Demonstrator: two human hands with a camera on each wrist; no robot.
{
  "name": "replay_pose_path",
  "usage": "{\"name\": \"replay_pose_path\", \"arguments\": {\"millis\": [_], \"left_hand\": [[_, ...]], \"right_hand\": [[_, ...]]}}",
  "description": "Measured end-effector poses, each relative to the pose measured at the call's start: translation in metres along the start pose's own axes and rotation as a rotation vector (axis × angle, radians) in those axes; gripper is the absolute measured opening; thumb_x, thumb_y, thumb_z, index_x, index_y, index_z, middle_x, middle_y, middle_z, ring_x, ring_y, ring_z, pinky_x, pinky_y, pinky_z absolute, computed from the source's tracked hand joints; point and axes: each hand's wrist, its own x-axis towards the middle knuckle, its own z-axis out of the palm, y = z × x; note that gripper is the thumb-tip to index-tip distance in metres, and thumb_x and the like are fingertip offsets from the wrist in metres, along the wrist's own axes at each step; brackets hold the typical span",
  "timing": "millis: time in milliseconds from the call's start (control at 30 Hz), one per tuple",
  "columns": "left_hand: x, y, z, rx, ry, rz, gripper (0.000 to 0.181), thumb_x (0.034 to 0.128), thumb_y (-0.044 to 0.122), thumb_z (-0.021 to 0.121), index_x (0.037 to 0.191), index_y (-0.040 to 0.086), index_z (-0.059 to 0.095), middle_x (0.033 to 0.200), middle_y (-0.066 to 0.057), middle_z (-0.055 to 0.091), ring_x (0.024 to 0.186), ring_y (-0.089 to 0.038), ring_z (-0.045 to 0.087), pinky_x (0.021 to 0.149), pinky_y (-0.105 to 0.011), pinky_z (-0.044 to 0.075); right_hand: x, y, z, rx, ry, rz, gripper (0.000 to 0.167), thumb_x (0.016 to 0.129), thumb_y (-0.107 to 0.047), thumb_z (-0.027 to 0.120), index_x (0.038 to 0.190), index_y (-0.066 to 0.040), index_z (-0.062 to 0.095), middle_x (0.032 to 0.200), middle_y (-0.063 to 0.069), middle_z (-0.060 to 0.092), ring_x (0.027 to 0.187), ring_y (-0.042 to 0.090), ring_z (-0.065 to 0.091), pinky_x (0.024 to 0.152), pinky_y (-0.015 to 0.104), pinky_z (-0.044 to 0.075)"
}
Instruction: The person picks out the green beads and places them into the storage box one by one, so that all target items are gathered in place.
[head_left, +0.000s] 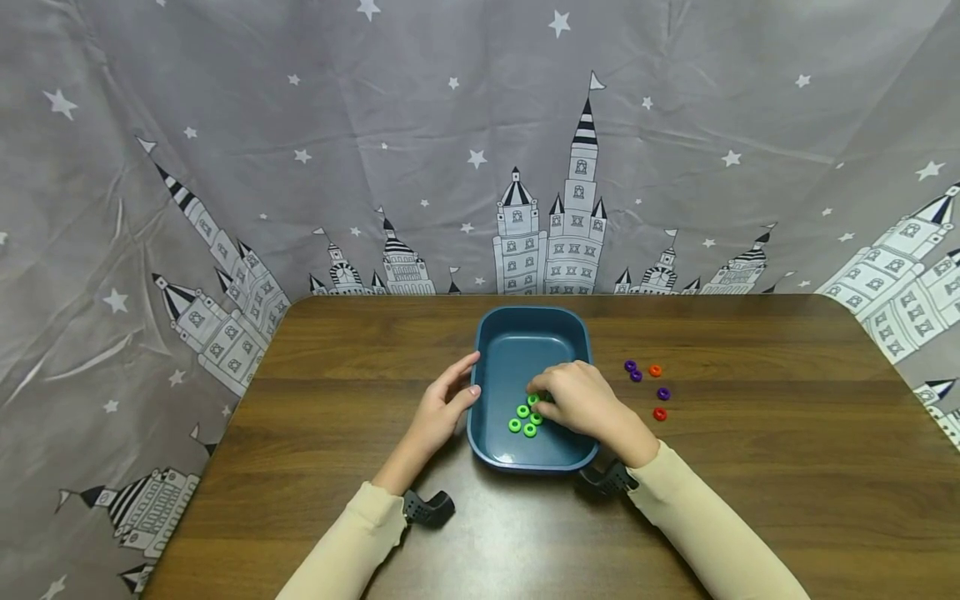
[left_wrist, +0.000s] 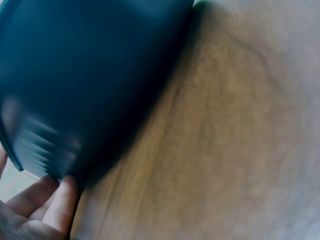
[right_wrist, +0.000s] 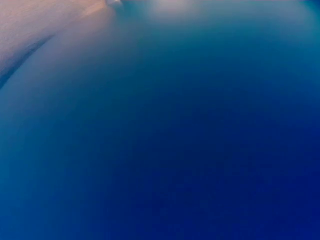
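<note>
A blue rectangular tub stands on the table with several small green rings inside. My left hand touches the tub's left side with its fingertips and thumb; the left wrist view shows the fingers against the outer wall. Inside the tub, my right hand reaches down with curled fingers, a green ring between finger and thumb. Part of the green group is hidden under that hand. The right wrist view is filled by the blurred blue tub surface, so no ring shows there.
Right of the tub lie several purple rings, an orange ring and a red ring on the brown wooden table. A grey curtain with printed castles hangs behind the table's far edge.
</note>
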Motion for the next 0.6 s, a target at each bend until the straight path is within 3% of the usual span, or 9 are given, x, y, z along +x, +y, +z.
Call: {"name": "replay_pose_path", "arguments": {"millis": [200,433,600], "left_hand": [[0.0,0.0013,-0.0003,0.007,0.006,-0.009,0.051,0.1002,0.009,0.058,0.15,0.008,0.05,0.153,-0.018,0.052,0.135,-0.039,0.055,0.104,-0.033,0.049],[-0.0003,0.0013,-0.0001,-0.002,0.003,-0.004,0.051,0.1002,0.008,0.058,0.15,0.007,0.049,0.152,-0.02,0.053,0.132,-0.04,0.057,0.099,-0.023,0.049],[0.0001,-0.0002,0.0003,-0.001,-0.001,0.002,0.052,0.1,0.008,0.058,0.151,0.006,0.049,0.153,-0.02,0.052,0.134,-0.04,0.056,0.1,-0.023,0.049]], "right_hand": [[0.0014,-0.0003,-0.0006,-0.018,-0.003,-0.015,0.008,0.086,-0.023,0.079,0.092,-0.02,0.08,0.084,-0.007,0.076,0.072,0.01,0.066,0.064,0.029,0.05],[0.0019,-0.0007,-0.0019,-0.023,-0.024,-0.007,0.007,0.085,-0.022,0.079,0.092,-0.02,0.08,0.081,-0.008,0.075,0.068,0.008,0.062,0.061,0.027,0.048],[0.0017,-0.0004,-0.0017,-0.019,-0.031,-0.003,0.007,0.085,-0.021,0.079,0.092,-0.02,0.08,0.081,-0.008,0.075,0.066,0.007,0.061,0.06,0.027,0.047]]}}
